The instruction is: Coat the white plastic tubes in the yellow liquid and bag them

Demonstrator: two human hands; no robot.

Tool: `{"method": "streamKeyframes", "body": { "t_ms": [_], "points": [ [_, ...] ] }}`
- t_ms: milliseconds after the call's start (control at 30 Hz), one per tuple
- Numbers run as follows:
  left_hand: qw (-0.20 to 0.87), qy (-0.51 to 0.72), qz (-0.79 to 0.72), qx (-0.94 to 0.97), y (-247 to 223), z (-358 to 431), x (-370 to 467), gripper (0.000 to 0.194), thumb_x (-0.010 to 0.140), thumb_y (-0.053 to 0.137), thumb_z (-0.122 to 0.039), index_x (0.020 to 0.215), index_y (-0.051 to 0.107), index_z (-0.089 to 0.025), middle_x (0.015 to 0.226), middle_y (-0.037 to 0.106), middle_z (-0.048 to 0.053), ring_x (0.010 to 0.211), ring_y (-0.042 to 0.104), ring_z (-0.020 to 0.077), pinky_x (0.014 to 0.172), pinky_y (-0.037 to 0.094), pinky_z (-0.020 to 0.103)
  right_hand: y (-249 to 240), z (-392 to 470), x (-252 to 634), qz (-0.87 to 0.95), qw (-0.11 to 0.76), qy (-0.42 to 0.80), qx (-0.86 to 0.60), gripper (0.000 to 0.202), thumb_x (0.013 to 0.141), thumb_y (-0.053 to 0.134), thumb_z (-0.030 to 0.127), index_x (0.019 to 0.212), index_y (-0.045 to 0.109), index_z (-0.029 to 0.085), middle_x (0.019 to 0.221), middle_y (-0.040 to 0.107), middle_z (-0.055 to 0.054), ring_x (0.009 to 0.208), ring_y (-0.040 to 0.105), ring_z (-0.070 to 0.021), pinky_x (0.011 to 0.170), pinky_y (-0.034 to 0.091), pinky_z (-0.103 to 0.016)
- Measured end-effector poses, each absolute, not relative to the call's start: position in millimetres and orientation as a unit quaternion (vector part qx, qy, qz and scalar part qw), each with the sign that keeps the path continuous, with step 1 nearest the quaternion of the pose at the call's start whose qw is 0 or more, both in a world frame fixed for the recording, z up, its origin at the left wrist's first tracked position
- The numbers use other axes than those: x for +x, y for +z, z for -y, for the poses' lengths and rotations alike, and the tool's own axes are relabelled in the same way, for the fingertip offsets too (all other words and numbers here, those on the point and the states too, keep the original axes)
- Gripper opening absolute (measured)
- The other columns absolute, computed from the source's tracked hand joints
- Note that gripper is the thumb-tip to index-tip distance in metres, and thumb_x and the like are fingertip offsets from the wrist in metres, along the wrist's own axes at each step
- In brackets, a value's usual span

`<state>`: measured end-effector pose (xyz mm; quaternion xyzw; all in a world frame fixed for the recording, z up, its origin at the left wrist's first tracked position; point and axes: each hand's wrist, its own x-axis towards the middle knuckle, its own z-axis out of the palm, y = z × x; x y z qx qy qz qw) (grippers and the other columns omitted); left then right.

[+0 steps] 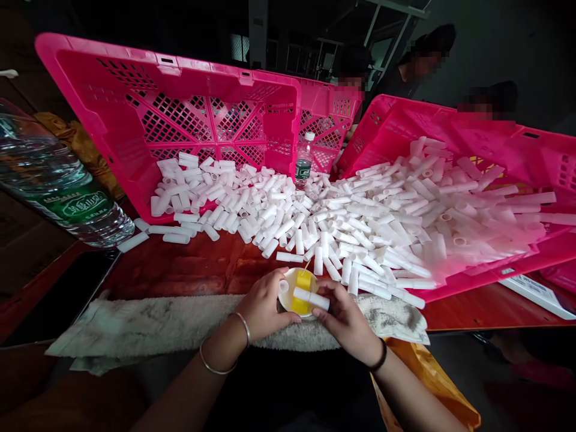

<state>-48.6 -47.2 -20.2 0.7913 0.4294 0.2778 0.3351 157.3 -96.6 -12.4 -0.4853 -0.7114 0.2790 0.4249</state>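
My left hand [264, 307] is closed at the left side of a small pale bowl [288, 277], with a short white plastic tube [283, 286] in its fingers. Whether it also grips the bowl, I cannot tell. From the right, my right hand [344, 315] pinches the end of another white tube [310, 298], which lies slantwise over the bowl. Something bright yellow [303, 281] is inside the bowl, partly covered by that tube. A thin stick [306, 264] pokes up at the bowl's far rim.
Loose white tubes [270, 207] spill from pink crates [180, 63] on the red table [216, 264]. A grey towel [157, 321] lines the front edge. A large water bottle [74, 195] and dark flat panel [58, 294] are left; a small bottle [303, 162] stands mid-pile. People sit behind.
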Motion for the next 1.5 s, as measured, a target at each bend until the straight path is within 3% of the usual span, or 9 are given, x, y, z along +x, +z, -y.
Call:
{"method": "streamKeyframes", "body": {
  "t_ms": [267, 433, 633, 800, 967, 1100, 1200, 1367, 1500],
  "points": [
    [0.344, 0.288, -0.427, 0.785, -19, 48, -48, 0.086, 0.055, 0.081, -0.033, 0.128, 0.038, -0.021, 0.129, 0.050, 0.013, 0.112, 0.052, 0.0296, 0.097, 0.043, 0.045, -17, 100, 157, 0.757, 0.409, 0.161, -0.483, 0.016, 0.087, 0.051, 0.019, 0.098, 0.062, 0.021, 0.098, 0.057, -0.010, 0.095, 0.058, -0.0220, 0.080, 0.052, -0.038],
    [0.342, 0.298, -0.423, 0.784, -23, 47, -48, 0.086, 0.055, 0.081, -0.034, 0.129, 0.037, -0.022, 0.128, 0.050, 0.013, 0.113, 0.052, 0.0300, 0.097, 0.042, 0.046, -14, 101, 154, 0.690, 0.419, 0.279, -0.521, 0.025, 0.090, 0.049, 0.026, 0.114, 0.054, 0.022, 0.094, 0.064, -0.009, 0.083, 0.064, -0.0205, 0.072, 0.056, -0.036],
    [0.317, 0.288, -0.421, 0.799, -20, 47, -49, 0.083, 0.054, 0.081, -0.036, 0.123, 0.037, -0.019, 0.132, 0.044, 0.016, 0.118, 0.046, 0.0325, 0.098, 0.041, 0.047, -17, 102, 163, 0.810, 0.385, 0.099, -0.431, 0.024, 0.086, 0.051, 0.012, 0.103, 0.063, 0.023, 0.103, 0.062, -0.011, 0.100, 0.059, -0.0229, 0.082, 0.052, -0.039],
    [0.238, 0.296, -0.425, 0.822, 8, 46, -56, 0.022, 0.085, 0.044, -0.021, 0.107, 0.045, -0.018, 0.115, 0.053, 0.013, 0.108, 0.052, 0.0245, 0.092, 0.044, 0.041, -9, 100, 156, 0.668, 0.510, 0.254, -0.479, 0.015, 0.088, 0.053, 0.025, 0.102, 0.056, 0.022, 0.094, 0.064, -0.009, 0.084, 0.063, -0.0193, 0.072, 0.055, -0.034],
    [0.129, 0.217, -0.373, 0.893, 38, 49, -59, 0.026, 0.088, 0.042, -0.017, 0.111, 0.052, -0.021, 0.099, 0.062, 0.007, 0.092, 0.056, 0.0224, 0.083, 0.046, 0.037, 22, 101, 145, 0.558, 0.509, 0.430, -0.494, 0.026, 0.085, 0.055, 0.044, 0.096, 0.056, 0.020, 0.067, 0.056, 0.000, 0.056, 0.054, -0.0124, 0.050, 0.049, -0.024],
    [0.030, 0.171, -0.367, 0.914, 49, 58, -55, 0.031, 0.088, 0.040, -0.016, 0.115, 0.055, -0.022, 0.093, 0.065, 0.007, 0.087, 0.057, 0.0260, 0.081, 0.045, 0.043, 42, 103, 149, 0.618, 0.424, 0.409, -0.520, 0.025, 0.088, 0.050, 0.043, 0.092, 0.057, 0.020, 0.068, 0.056, 0.000, 0.056, 0.051, -0.0115, 0.050, 0.045, -0.023],
    [0.117, 0.153, -0.373, 0.908, 58, 72, -50, 0.024, 0.090, 0.042, -0.027, 0.107, 0.057, -0.019, 0.087, 0.064, 0.008, 0.080, 0.057, 0.0243, 0.072, 0.044, 0.037, 57, 108, 158, 0.713, 0.389, 0.295, -0.503, 0.018, 0.091, 0.044, 0.033, 0.087, 0.056, 0.021, 0.073, 0.059, -0.002, 0.063, 0.055, -0.0140, 0.058, 0.046, -0.026],
    [0.527, 0.093, -0.238, 0.811, 70, 111, -31, 0.035, 0.093, 0.036, -0.045, 0.091, 0.058, -0.017, 0.066, 0.052, -0.002, 0.058, 0.050, 0.0119, 0.053, 0.041, 0.022, 84, 135, 168, 0.868, 0.357, 0.095, -0.333, 0.014, 0.087, 0.044, 0.024, 0.085, 0.058, 0.026, 0.063, 0.057, -0.002, 0.059, 0.055, -0.0181, 0.063, 0.047, -0.034],
    [0.501, 0.119, -0.253, 0.819, 56, 138, -2, 0.031, 0.089, 0.045, -0.044, 0.095, 0.057, -0.017, 0.074, 0.059, 0.003, 0.063, 0.056, 0.0161, 0.058, 0.045, 0.025, 83, 163, 161, 0.814, 0.378, 0.094, -0.430, 0.020, 0.088, 0.041, 0.021, 0.071, 0.049, 0.026, 0.054, 0.052, 0.000, 0.049, 0.052, -0.0157, 0.049, 0.045, -0.028]
  ]
}}
